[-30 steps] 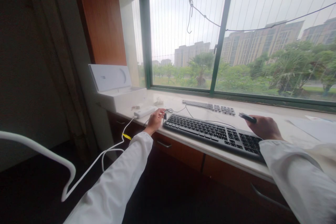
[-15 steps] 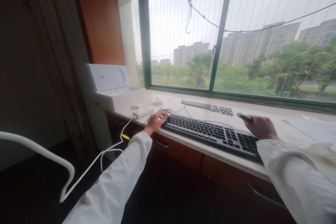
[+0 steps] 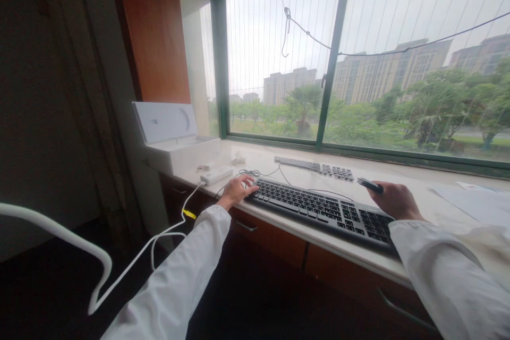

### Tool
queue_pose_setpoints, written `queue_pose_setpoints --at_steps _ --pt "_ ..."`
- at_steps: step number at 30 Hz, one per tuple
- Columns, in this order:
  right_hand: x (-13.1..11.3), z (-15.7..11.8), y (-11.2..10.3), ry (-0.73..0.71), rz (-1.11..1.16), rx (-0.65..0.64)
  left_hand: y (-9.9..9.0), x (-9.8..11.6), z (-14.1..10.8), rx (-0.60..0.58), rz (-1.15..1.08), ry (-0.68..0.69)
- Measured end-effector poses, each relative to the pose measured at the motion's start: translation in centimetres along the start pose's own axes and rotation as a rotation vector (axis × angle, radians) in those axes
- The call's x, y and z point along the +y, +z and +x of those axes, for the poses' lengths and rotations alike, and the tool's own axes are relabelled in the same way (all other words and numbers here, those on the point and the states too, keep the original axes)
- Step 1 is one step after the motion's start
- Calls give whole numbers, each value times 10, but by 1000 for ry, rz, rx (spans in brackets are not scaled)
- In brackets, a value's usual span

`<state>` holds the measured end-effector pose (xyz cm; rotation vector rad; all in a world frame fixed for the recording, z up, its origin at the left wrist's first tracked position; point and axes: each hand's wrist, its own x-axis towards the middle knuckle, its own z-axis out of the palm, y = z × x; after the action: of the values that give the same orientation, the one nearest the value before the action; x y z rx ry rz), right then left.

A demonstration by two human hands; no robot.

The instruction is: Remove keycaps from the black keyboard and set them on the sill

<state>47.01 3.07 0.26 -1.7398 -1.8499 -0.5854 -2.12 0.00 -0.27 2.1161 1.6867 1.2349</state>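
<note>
A black keyboard (image 3: 306, 204) lies along the front edge of the white counter. At its left end is my left hand (image 3: 238, 190), fingers apart, with thumb and fingertips at the keyboard's corner. My right hand (image 3: 396, 200) is closed around a dark, brush-like object (image 3: 370, 185) beyond the keyboard's right end; its tip points left. Behind the keyboard lies a second, thinner key panel (image 3: 314, 167), and a dark cable (image 3: 251, 172) is coiled beside the left end.
An open white box (image 3: 175, 151) stands at the counter's left end. Near it lies a white power strip (image 3: 216, 175) with a white cord (image 3: 159, 234) hanging down. Papers (image 3: 474, 202) lie at the right. A green-framed window rises behind the counter (image 3: 255, 149).
The view has tilted slightly, so the window and counter sit a little lower. My left thumb and fingers have shifted slightly at the keyboard's corner. My right hand keeps its hold.
</note>
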Motion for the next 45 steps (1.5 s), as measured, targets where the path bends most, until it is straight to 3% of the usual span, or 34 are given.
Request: queue_pose_setpoints --at_steps 15,21,26,31,38,45 --pt "-5 9 -2 -110 16 65 -3 5 0 -56 -129 44" --pt "-12 10 -3 -125 33 35 -3 3 3 -87 -130 47" --pt "-14 14 -2 -133 43 0 -2 3 0 -71 -112 33" --pt "-15 15 -4 -104 54 2 -2 7 -5 17 -74 42" --pt "-14 14 -5 -76 59 2 -5 14 -8 -130 -67 53" --pt "-7 12 1 -60 64 -1 -12 17 -7 -162 -116 46"
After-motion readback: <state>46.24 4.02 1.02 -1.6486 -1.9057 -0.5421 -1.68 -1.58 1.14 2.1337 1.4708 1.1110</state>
